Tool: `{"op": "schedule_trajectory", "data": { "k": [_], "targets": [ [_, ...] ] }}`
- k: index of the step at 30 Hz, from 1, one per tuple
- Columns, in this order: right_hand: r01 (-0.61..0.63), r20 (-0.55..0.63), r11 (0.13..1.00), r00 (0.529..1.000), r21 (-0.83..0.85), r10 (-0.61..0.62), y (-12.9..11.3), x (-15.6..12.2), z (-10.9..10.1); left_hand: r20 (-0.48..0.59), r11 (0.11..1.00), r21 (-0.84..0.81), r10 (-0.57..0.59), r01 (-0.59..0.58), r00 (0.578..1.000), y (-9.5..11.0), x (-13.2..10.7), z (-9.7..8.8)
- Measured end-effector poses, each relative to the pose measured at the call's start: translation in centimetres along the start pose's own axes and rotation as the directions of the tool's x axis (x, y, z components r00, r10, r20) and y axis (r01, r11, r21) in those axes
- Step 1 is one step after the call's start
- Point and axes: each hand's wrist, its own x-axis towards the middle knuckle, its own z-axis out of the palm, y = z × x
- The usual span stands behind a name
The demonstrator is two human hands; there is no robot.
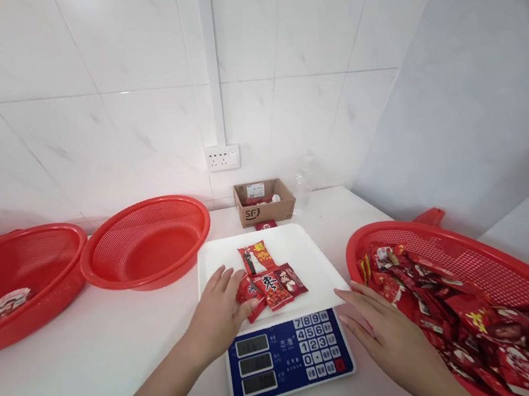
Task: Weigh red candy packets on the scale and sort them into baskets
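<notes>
Several red snack packets lie on the white tray [315,260] of a digital scale; among them are a date packet [276,290], a dark red packet [291,280] and a red-and-yellow packet [256,257]. My left hand [218,317] is at the tray's left side, fingers outstretched beside the leftmost packet [252,295] and partly covering it. Whether it touches that packet, I cannot tell. At the tray's right front corner is my right hand [381,334], its fingers apart and holding nothing. Below the tray shows the blue keypad panel [291,362]; its display digits are hard to read.
On the right stands a red basket [369,234] full of packets. To the left are a bare red basket [151,250] and another red basket [59,259] with some packets inside. A small cardboard box [271,210] sits behind the scale, near the tiled wall.
</notes>
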Motion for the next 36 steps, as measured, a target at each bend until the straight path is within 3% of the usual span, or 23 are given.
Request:
{"op": "schedule_trajectory", "data": {
  "k": [3,8,12,15,17,20,23,25,27,29,31,36],
  "targets": [
    [0.002,-0.010,1.000,1.000,0.005,-0.002,-0.1,-0.1,-0.1,0.036,0.996,0.089,0.014,-0.018,0.999,0.5,1.0,0.9],
    [0.025,-0.028,1.000,0.999,0.015,-0.025,0.0,-0.1,-0.1,-0.005,0.995,-0.101,-0.014,0.014,1.000,0.7,1.0,0.3],
    [0.022,-0.032,0.999,0.999,0.034,-0.020,0.2,-0.1,0.0,-0.214,0.988,-0.118,-0.120,0.097,0.970,-0.8,1.1,-2.6],
    [0.025,-0.039,0.998,0.999,0.050,-0.023,0.2,-0.1,0.0,-0.391,0.975,-0.023,-0.210,0.219,0.896,-3.2,1.7,-5.6],
    [0.035,-0.041,0.998,0.999,0.048,-0.033,0.2,-0.1,0.1,-0.450,0.948,0.053,-0.257,0.313,0.855,-4.9,2.3,-7.1],
    [0.044,-0.043,0.998,0.998,0.043,-0.042,0.2,-0.1,0.1,-0.505,0.926,0.191,-0.193,0.327,0.841,-6.0,3.1,-7.4],
    [0.045,-0.052,0.998,0.998,0.045,-0.043,0.3,-0.1,0.2,-0.391,0.972,0.208,-0.017,0.107,0.920,-4.5,3.5,-5.5],
    [0.050,-0.056,0.998,0.997,0.049,-0.047,0.3,-0.1,0.2,-0.134,0.986,0.109,0.137,-0.122,0.981,-2.4,3.4,-3.8],
    [0.054,-0.059,0.997,0.997,0.049,-0.051,0.3,-0.1,0.2,0.145,0.952,-0.014,0.303,-0.305,0.942,-0.4,3.4,-2.2],
    [0.058,-0.062,0.997,0.997,0.042,-0.055,0.2,-0.1,0.1,0.271,0.912,-0.099,0.409,-0.398,0.871,1.2,3.6,-1.2],
    [0.061,-0.063,0.997,0.996,0.036,-0.059,0.2,-0.1,0.1,0.278,0.892,-0.111,0.452,-0.438,0.848,2.2,3.9,-0.5],
    [0.061,-0.051,0.998,0.997,0.020,-0.060,0.1,-0.1,0.0,0.169,0.887,0.010,0.453,-0.461,0.875,2.6,4.4,-0.3]
  ]
}}
